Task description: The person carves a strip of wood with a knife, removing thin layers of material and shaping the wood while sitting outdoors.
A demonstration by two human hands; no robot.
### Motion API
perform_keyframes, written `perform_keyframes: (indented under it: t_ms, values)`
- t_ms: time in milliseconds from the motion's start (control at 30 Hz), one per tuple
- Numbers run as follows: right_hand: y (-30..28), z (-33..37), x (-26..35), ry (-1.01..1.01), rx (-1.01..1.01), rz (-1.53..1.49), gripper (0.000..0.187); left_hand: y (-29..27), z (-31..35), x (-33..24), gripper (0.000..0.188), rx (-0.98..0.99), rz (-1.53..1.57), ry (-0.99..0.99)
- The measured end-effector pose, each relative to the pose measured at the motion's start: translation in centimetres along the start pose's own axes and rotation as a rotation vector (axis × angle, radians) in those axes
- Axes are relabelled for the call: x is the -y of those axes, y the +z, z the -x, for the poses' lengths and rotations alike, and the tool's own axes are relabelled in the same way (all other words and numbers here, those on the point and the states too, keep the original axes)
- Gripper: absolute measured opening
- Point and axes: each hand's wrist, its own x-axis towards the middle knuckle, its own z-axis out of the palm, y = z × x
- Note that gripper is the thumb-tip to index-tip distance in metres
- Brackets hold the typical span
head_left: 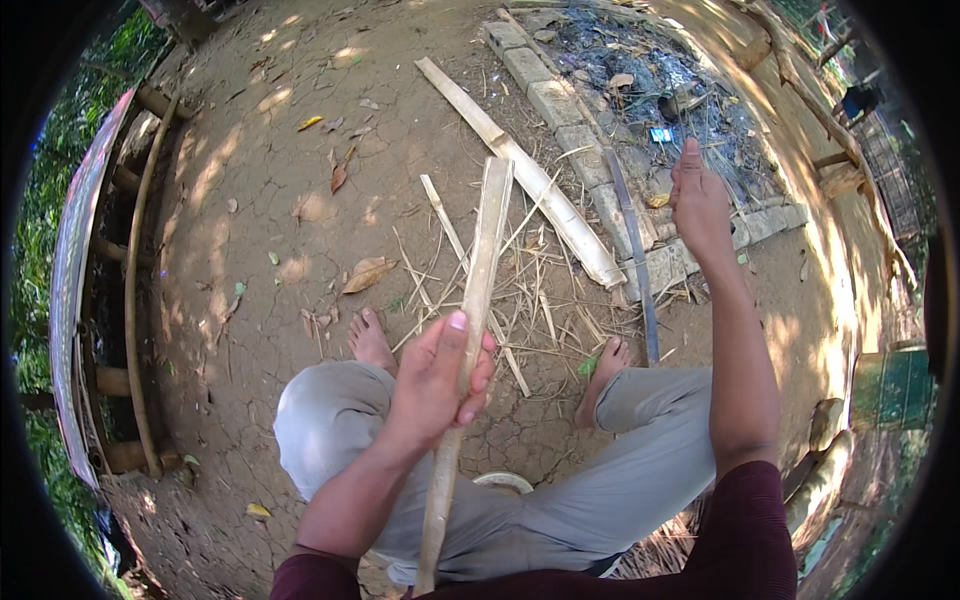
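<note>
My left hand (440,375) is wrapped round a long pale split-bamboo strip (485,240), its far end pointing away from me and its near end passing over my lap. My right hand (702,205) is raised at the right, over the edge of the fire pit, with its fingers curled in and the thumb pointing up. Whatever it may be holding is too thin or hidden to make out. Beyond the held strip lies a wider split bamboo piece (545,190) on the ground. A thinner bamboo stick (445,222) and several slivers (540,310) are scattered between my feet.
A brick-edged fire pit (560,105) with ash and litter is at the far right. Against its border lies a long dark flat blade-like strip (628,240). A bamboo-railed bench (135,270) stands at the left. Dry leaves (370,274) dot the cracked earth.
</note>
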Motion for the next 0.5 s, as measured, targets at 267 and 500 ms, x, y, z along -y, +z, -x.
perform_keyframes:
  t_ms: [267,500]
  values:
    - [4.4,10.7,8.4,0.13,0.762,-0.445,0.037,1.0,0.1,1.3,0.046,0.038,0.022,0.014]
    - [0.3,8.6,7.3,0.224,0.539,-0.596,0.025,5.6,0.1,1.2,0.065,-0.022,0.239,-0.129]
